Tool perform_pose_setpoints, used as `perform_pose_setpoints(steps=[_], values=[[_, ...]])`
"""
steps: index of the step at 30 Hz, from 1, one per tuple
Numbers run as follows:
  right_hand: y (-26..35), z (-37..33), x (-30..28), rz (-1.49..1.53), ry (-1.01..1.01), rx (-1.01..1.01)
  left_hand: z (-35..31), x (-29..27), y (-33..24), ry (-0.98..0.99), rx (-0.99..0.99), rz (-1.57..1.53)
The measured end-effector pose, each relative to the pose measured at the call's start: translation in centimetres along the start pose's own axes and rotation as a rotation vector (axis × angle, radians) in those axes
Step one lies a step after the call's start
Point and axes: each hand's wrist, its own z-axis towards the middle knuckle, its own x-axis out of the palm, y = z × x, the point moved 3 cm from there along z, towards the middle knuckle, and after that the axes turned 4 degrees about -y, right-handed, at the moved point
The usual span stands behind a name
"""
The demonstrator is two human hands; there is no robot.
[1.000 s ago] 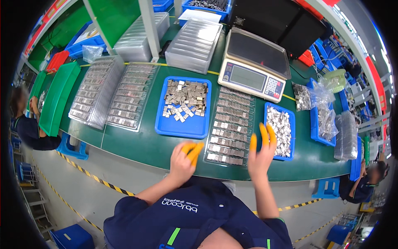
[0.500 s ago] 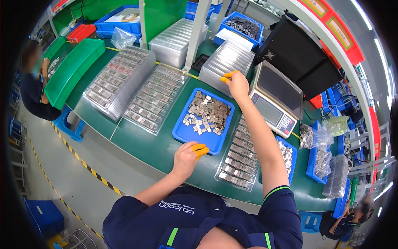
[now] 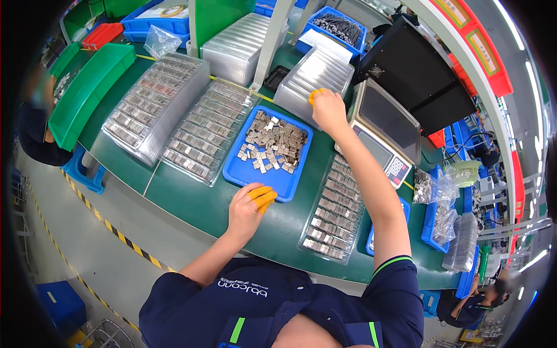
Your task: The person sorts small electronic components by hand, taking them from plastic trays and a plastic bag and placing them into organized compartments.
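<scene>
Head view: my right hand (image 3: 329,109) curls at the far clear trays (image 3: 313,71), my left hand (image 3: 247,210) bunches beside the blue bin (image 3: 248,172); whether either grips, I can't tell. Clinging trays could topple if tugged.

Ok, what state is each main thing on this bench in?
Left hand: fingers curled, by the middle blue tray's near edge; contact unclear.
Right hand: fingers bent at the clear tray stack; grip unclear.
Middle blue tray: flat, holding loose metal pieces.
Clear tray stack: unfilled-looking, neatly nested.
Filled tray stack: piled, top rows loaded.
Scale: partly covered by the right forearm.
</scene>
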Motion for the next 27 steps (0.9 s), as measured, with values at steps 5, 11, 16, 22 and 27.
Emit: perform_pose_setpoints(steps=[5, 11, 16, 22, 27], values=[[1.2, -0.8, -0.3, -0.328, -0.135, -0.271, 0.1, 0.2, -0.4, -0.008, -0.028, -0.02], [-1.2, -0.8, -6.5, -0.254, -0.364, -0.056, -0.2, 0.5, -0.1, 0.007, 0.007, -0.027], [-5.0, -3.9, -16.5, -0.052, -0.657, 0.086, 0.2, -0.3, -1.2, 0.057, 0.044, -0.025], [-14.1, -11.7, -24.9, 0.471, -0.702, 0.287, 0.0, -0.1, -2.7, 0.117, -0.219, -0.468], [-14.5, -15.2, -18.5, 0.31, -0.257, 0.353, 0.3, 1.5, -8.6, 0.345, -0.68, -1.642]])
